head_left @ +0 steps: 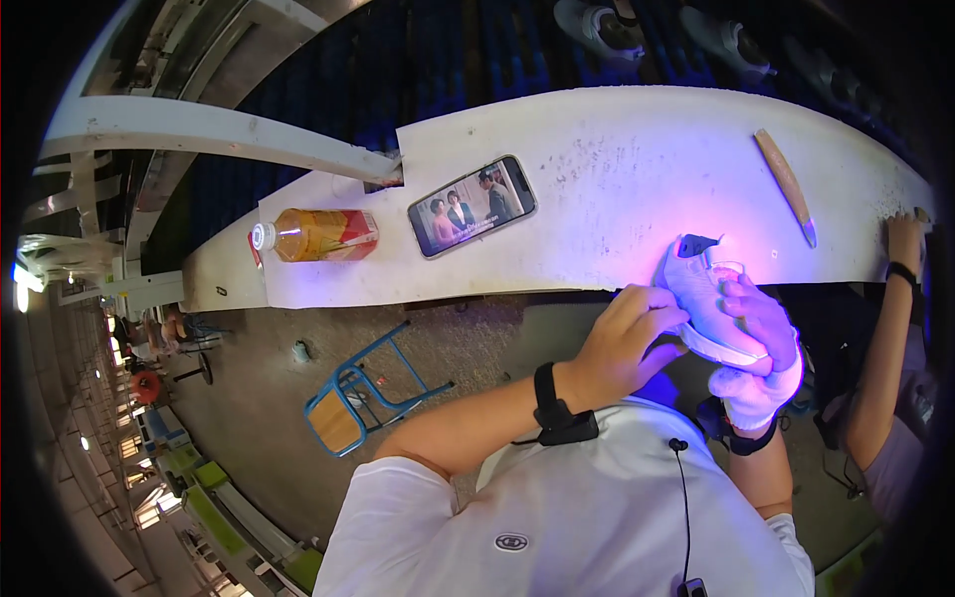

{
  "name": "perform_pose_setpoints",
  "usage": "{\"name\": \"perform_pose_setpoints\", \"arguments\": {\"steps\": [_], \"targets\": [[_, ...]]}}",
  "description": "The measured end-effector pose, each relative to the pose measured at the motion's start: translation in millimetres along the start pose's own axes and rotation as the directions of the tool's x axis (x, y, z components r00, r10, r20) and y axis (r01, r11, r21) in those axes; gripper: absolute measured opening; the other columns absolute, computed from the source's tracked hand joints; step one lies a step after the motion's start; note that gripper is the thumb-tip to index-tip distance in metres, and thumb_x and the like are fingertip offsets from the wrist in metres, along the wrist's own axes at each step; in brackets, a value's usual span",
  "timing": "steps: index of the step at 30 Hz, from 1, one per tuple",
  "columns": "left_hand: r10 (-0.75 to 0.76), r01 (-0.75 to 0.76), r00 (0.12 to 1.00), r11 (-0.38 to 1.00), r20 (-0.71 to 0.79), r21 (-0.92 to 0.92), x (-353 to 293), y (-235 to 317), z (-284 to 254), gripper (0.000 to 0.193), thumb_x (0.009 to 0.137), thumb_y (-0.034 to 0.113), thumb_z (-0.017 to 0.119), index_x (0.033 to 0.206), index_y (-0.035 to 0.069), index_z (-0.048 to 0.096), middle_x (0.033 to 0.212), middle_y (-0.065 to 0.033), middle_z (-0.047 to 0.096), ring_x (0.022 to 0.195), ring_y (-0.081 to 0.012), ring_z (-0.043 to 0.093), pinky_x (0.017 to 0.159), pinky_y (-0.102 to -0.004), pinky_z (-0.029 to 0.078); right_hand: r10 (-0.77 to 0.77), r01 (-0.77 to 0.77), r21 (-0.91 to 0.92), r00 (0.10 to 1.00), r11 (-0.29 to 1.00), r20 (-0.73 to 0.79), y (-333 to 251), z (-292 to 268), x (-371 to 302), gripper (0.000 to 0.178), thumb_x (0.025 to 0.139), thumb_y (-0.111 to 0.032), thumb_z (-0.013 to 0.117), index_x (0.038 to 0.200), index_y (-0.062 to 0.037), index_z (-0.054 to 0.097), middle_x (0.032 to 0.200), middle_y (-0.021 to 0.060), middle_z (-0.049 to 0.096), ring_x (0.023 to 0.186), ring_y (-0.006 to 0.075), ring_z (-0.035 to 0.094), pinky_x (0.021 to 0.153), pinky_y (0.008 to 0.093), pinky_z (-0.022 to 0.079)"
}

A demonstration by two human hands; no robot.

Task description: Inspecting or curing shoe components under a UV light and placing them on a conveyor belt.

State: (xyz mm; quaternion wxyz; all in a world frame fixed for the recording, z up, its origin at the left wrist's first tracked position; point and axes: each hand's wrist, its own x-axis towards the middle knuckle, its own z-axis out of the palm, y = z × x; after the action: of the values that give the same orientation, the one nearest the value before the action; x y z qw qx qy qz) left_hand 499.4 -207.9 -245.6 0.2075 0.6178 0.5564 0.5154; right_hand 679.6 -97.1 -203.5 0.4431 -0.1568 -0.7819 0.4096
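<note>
A light-coloured sneaker (698,304) is held just off the table's near edge, lit strongly by violet light. My right hand (764,333), in a white glove that seems to leave the fingers bare, wraps round one side of it. On the opposite side, my bare left hand (629,343) has bent fingers against the sole's edge; its thumb lies lower and apart from them. A small dark flap (696,245) sticks out at the sneaker's far end. Part of the shoe is hidden behind my right fingers.
On the white table (597,219) lie a phone (473,207) playing a video, an orange drink bottle (323,235) on its side and a slim tan strip (786,189). Dark rollers with shoes (602,30) run beyond. Another person's arm (885,358) is at right; a blue-framed stool (363,388) stands left.
</note>
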Motion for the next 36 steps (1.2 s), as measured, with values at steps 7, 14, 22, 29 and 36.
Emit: {"name": "perform_pose_setpoints", "arguments": {"steps": [7, 14, 22, 29, 36], "targets": [[0.068, -0.095, 0.99, 0.969, -0.125, -0.229, 27.2, 14.6, 10.4, 0.043, 0.075, 0.014, 0.09, 0.102, 0.006, 0.058, 0.097, -0.012, 0.059, 0.086, -0.0344, 0.059, 0.074, -0.0436, 0.05, 0.107, -0.099, -0.078, 0.989, 0.992, 0.103, -14.9, -10.2, 17.1, 0.074, 0.064, -0.029, 0.097, 0.125, -0.0026, 0.065, 0.122, 0.0221, 0.073, 0.116, 0.043, 0.071, 0.107, 0.058, 0.053], [0.073, -0.12, 0.979, 0.96, -0.189, -0.251, 34.6, 16.7, 6.4, 0.044, 0.073, 0.004, 0.092, 0.1, 0.008, 0.058, 0.09, -0.0095, 0.06, 0.078, -0.0278, 0.058, 0.069, -0.0368, 0.047, 0.066, -0.071, 0.04, 0.992, 0.997, 0.105, -3.1, -7.3, 23.1, 0.073, 0.061, -0.034, 0.1, 0.119, -0.002, 0.07, 0.119, 0.0187, 0.075, 0.115, 0.0398, 0.072, 0.105, 0.0513, 0.055], [-0.059, 0.034, 0.997, 0.912, -0.05, -0.408, 40.3, 17.1, 12.2, 0.042, 0.075, 0.012, 0.095, 0.098, 0.008, 0.06, 0.089, -0.0073, 0.06, 0.081, -0.0242, 0.058, 0.072, -0.035, 0.048, 0.121, -0.126, 0.111, 0.991, 0.986, 0.052, -4.2, -13.8, 8.1, 0.058, 0.07, -0.027, 0.1, 0.114, -0.004, 0.07, 0.114, 0.0178, 0.076, 0.116, 0.0413, 0.073, 0.106, 0.0545, 0.055], [-0.087, 0.088, 0.993, 0.996, 0.078, -0.015, 62.3, 24.5, 23.9, 0.048, 0.066, 0.017, 0.096, 0.1, 0.01, 0.062, 0.101, -0.0069, 0.061, 0.094, -0.0291, 0.06, 0.091, -0.0418, 0.046, 0.275, -0.185, 0.384, 0.942, 0.905, -0.194, 19.1, -30.4, -26.8, 0.035, 0.086, -0.021, 0.088, 0.109, -0.0047, 0.069, 0.117, 0.0206, 0.075, 0.118, 0.041, 0.072, 0.109, 0.0588, 0.051], [-0.003, -0.077, 0.967, 0.95, 0.253, 0.304, 70.8, 20.2, 29.1, 0.047, 0.072, 0.022, 0.091, 0.105, 0.003, 0.063, 0.12, -0.0144, 0.062, 0.112, -0.0395, 0.059, 0.097, -0.0466, 0.05, 0.413, -0.415, -0.046, 0.91, 0.909, -0.033, 28.3, -69.0, -33.6, 0.054, 0.082, -0.038, 0.089, 0.118, 0.0003, 0.076, 0.122, 0.0228, 0.075, 0.109, 0.0323, 0.075, 0.093, 0.0371, 0.058]]}}
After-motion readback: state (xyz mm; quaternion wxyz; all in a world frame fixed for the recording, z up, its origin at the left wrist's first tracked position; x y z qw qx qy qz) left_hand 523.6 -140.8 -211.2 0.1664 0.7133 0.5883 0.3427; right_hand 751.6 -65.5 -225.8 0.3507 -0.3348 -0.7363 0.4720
